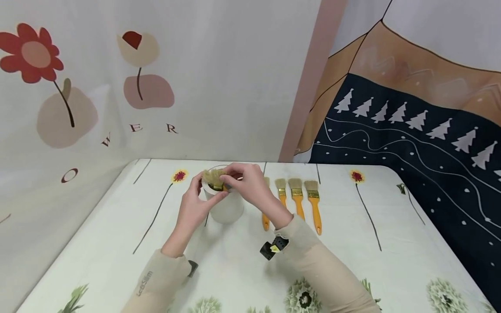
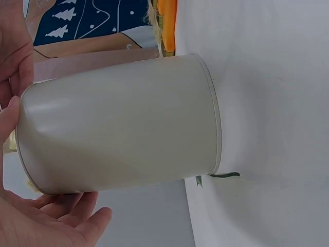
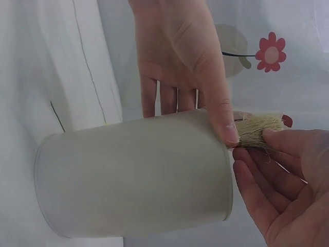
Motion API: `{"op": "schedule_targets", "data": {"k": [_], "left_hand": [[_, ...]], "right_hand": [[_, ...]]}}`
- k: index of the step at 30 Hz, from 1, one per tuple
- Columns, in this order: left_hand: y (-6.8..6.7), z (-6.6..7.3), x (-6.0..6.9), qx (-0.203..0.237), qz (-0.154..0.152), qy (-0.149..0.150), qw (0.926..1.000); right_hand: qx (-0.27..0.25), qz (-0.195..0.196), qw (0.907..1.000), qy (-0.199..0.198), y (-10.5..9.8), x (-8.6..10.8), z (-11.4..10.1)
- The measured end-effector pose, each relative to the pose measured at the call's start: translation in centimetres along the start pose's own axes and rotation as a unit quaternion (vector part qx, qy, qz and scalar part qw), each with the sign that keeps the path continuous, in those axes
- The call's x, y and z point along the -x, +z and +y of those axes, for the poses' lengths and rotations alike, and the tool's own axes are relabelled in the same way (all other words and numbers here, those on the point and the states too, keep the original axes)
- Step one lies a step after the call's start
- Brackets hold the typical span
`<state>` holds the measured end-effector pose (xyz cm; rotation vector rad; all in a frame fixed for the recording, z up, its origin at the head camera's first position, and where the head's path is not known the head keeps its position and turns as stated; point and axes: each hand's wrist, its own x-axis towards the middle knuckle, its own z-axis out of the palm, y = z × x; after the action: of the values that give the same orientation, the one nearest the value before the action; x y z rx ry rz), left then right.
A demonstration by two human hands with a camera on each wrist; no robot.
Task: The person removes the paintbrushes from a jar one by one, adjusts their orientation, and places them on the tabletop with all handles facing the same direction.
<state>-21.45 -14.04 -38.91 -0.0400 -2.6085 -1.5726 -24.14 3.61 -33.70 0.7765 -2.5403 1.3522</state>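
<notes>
A white cylindrical container (image 1: pixel 227 209) stands upright on the table. My left hand (image 1: pixel 192 211) holds it at the rim, thumb on the near side and fingers round the far left side, as the left wrist view shows with the container wall (image 2: pixel 118 121) in front. Over the mouth, my right hand (image 1: pixel 250 182) pinches a paintbrush by its pale bristles (image 3: pixel 254 131) between thumb and fingers. These bristles point up out of the container, and the brush's lower part is hidden inside. The left thumb (image 3: pixel 221 113) lies against the bristle base.
Several paintbrushes with orange handles (image 1: pixel 297 202) lie in a row right of the container, bristles away from me; my right forearm partly covers them. The tablecloth (image 1: pixel 242 269) has printed flowers. A printed curtain (image 1: pixel 235 87) hangs behind the table's far edge.
</notes>
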Motion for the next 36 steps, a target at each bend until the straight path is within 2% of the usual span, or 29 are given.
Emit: {"op": "schedule_targets", "data": {"k": [7,19,27,36], "left_hand": [[0.0,-0.1,0.0,0.000,0.000,0.000,1.0000],[0.1,-0.1,-0.1,-0.001,0.005,0.000,1.0000],[0.2,0.1,-0.1,-0.003,0.009,0.002,1.0000],[0.1,0.2,-0.1,-0.010,0.006,-0.009,0.9999]], "right_hand": [[-0.011,0.018,0.9998,-0.003,-0.9,0.3,-0.4],[-0.070,0.087,0.9936,-0.012,-2.0,0.9,-0.2],[-0.133,0.150,0.9796,-0.014,-2.8,1.0,0.5],[-0.209,0.195,0.9582,0.000,-3.8,0.7,1.4]]}}
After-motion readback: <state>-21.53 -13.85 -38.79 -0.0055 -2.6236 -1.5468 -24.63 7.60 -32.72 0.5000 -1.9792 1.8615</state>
